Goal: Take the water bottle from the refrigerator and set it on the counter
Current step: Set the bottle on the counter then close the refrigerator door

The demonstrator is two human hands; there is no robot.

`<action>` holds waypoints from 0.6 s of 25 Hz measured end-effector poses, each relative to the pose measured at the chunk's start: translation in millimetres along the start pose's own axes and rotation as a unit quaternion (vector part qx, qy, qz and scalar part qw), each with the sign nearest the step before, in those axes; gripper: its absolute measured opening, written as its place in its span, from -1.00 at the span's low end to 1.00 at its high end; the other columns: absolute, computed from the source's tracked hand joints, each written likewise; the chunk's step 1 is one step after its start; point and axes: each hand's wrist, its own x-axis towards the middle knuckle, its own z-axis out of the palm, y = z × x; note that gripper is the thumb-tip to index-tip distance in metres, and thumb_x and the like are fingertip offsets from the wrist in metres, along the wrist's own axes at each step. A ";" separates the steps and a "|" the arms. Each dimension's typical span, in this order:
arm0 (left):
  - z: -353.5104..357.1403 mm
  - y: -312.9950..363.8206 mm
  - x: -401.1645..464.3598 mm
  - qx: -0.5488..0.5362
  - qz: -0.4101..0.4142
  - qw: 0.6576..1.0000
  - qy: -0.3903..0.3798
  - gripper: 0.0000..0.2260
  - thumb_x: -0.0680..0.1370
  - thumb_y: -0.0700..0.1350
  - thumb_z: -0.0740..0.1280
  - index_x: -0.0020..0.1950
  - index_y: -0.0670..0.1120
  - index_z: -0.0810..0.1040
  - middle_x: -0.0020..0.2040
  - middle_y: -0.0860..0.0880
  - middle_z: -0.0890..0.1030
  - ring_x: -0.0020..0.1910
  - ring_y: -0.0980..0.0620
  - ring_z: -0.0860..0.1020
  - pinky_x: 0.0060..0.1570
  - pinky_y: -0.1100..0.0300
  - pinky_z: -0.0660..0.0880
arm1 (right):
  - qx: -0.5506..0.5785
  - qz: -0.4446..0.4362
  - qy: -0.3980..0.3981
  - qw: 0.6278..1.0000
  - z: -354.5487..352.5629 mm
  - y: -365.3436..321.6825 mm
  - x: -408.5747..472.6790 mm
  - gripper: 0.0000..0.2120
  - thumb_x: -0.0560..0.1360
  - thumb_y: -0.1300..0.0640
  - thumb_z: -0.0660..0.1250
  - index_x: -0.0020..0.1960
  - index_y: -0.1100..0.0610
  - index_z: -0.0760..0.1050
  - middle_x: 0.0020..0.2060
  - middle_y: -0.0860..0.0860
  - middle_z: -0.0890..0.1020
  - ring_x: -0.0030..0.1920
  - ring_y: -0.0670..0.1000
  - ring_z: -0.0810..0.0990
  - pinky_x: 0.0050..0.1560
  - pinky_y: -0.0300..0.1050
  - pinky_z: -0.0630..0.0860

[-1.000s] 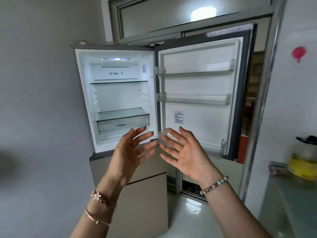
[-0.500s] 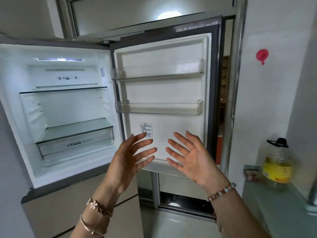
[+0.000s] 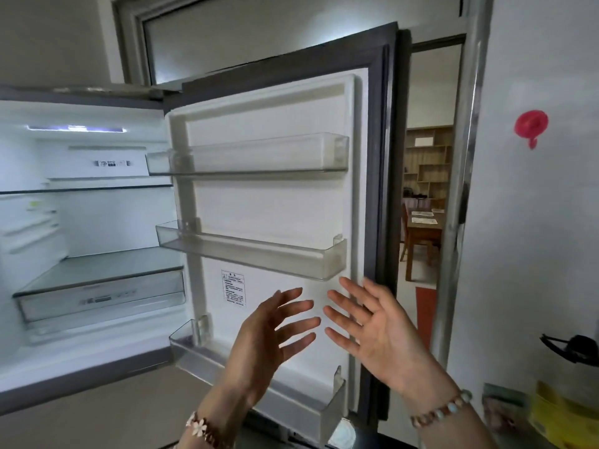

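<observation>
In the head view we hold our left hand [image 3: 272,332] and right hand [image 3: 376,328] spread and empty before the refrigerator [image 3: 97,222] door bins [image 3: 259,254], centre frame. We see no water bottle; once found, grip mid-body, likely slippery.

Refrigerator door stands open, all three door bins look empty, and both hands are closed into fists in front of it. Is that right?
Not quite. The head view shows the left hand and right hand open with fingers spread, palms facing each other, holding nothing. The rest holds: the refrigerator door is open and the door bins look empty.
</observation>
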 end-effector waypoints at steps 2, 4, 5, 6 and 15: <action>3.4 -10.9 13.6 0.031 -0.010 0.999 0.017 -0.71 0.57 0.03 0.28 0.17 -0.07 0.65 0.16 -0.18 0.67 0.14 -0.24 0.63 0.09 -0.09 0.59 | -0.021 -0.002 -0.013 1.000 -9.3 -7.8 4.2 -0.61 0.36 -0.17 0.39 0.10 -0.01 0.69 0.12 0.05 0.70 0.11 0.07 0.68 0.10 0.07 0.53; 5.5 -18.0 22.3 0.052 -0.017 0.998 0.022 -0.73 0.55 0.00 0.29 0.15 -0.06 0.66 0.14 -0.16 0.68 0.12 -0.22 0.65 0.10 -0.10 0.59 | -0.062 -0.033 -0.018 0.997 -11.2 -21.8 2.6 -0.64 0.39 -0.16 0.38 0.09 -0.01 0.69 0.11 0.06 0.71 0.12 0.08 0.68 0.08 0.03 0.56; 6.2 -20.0 26.4 0.066 -0.014 0.997 0.022 -0.75 0.55 -0.02 0.29 0.14 -0.05 0.66 0.14 -0.14 0.69 0.11 -0.20 0.65 0.11 -0.10 0.58 | -0.092 -0.077 -0.016 0.993 -10.5 -31.3 0.9 -0.66 0.40 -0.16 0.39 0.07 -0.01 0.70 0.10 0.06 0.71 0.11 0.08 0.68 0.05 -0.01 0.59; 8.6 -20.4 29.9 0.088 -0.005 0.996 0.021 -0.76 0.55 -0.03 0.30 0.14 -0.03 0.67 0.13 -0.12 0.70 0.11 -0.17 0.66 0.12 -0.08 0.58 | -0.127 -0.147 -0.001 0.981 -10.3 -43.1 0.5 -0.68 0.40 -0.17 0.41 0.04 -0.02 0.71 0.06 0.05 0.72 0.08 0.07 0.69 0.01 -0.08 0.62; 67.6 -28.2 60.5 0.250 0.102 0.962 0.046 -0.90 0.43 -0.05 0.52 -0.17 0.16 0.70 -0.19 0.21 0.72 -0.17 0.27 0.67 -0.25 0.45 0.51 | -0.309 -0.439 0.182 0.824 -9.4 -107.4 80.6 -0.73 0.49 -0.05 0.39 0.17 -0.08 0.53 0.21 0.01 0.55 0.26 -0.02 0.49 0.32 0.10 0.43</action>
